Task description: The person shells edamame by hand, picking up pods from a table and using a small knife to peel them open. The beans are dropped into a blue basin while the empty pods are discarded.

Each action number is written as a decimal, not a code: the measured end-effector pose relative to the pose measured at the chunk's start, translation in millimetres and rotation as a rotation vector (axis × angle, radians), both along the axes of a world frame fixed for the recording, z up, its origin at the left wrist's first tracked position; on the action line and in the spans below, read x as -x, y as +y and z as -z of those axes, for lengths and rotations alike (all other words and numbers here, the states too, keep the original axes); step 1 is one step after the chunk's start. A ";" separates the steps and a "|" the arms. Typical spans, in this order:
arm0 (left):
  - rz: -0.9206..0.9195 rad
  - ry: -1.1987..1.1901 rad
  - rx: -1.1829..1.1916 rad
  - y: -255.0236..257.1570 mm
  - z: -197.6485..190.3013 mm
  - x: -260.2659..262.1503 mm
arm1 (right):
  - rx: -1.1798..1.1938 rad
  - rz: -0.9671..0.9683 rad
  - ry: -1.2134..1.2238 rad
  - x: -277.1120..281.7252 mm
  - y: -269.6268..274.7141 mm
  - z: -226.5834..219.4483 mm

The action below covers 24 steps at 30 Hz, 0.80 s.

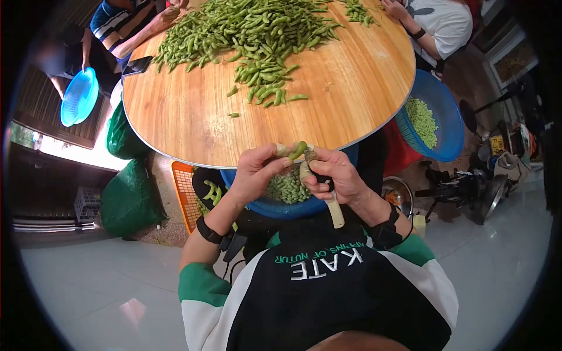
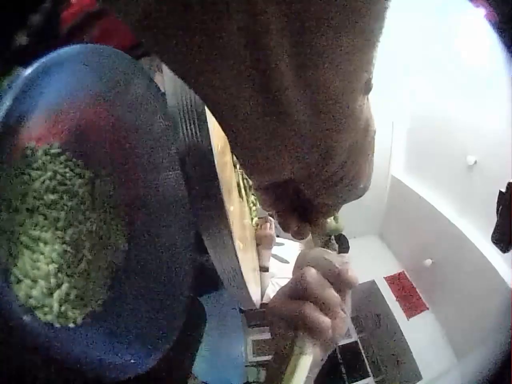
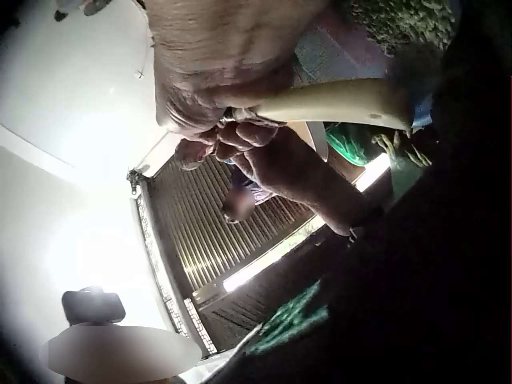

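Green pod [image 1: 298, 151]: you pinch it in your left hand [image 1: 253, 174], above the basin [image 1: 285, 214], by the table's [image 1: 193, 131] near edge. Long axis slants near-left to far-right, toward your right hand [image 1: 345, 176], gripping a pale-handled tool [image 1: 335, 214]. Tool-pod contact: cannot tell.

Heap of green pods [image 1: 263, 29] on far half of round light-wood table [image 1: 187, 117], flat black phone [image 1: 137, 65] at its left edge. Blue plastic basin [image 1: 281, 212] partly under near edge, pale-green beans [image 1: 288, 188] inside. Orange plastic basket [image 1: 184, 193] left of basin, dark-green mesh sack [image 1: 132, 202] left of basket. Round metal bowl [image 1: 408, 205] right of basin. Second blue plastic basin [image 1: 452, 128] right of table, beans inside.
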State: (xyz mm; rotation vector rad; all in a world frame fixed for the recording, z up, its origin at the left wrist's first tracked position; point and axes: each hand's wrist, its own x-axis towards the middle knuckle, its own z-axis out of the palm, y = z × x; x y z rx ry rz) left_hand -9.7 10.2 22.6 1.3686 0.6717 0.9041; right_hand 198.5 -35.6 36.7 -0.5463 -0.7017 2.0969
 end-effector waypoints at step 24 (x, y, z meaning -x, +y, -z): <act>-0.371 0.573 -1.041 -10.2 -8.1 -17.6 | 0.314 -0.045 0.346 5.4 6.3 17.2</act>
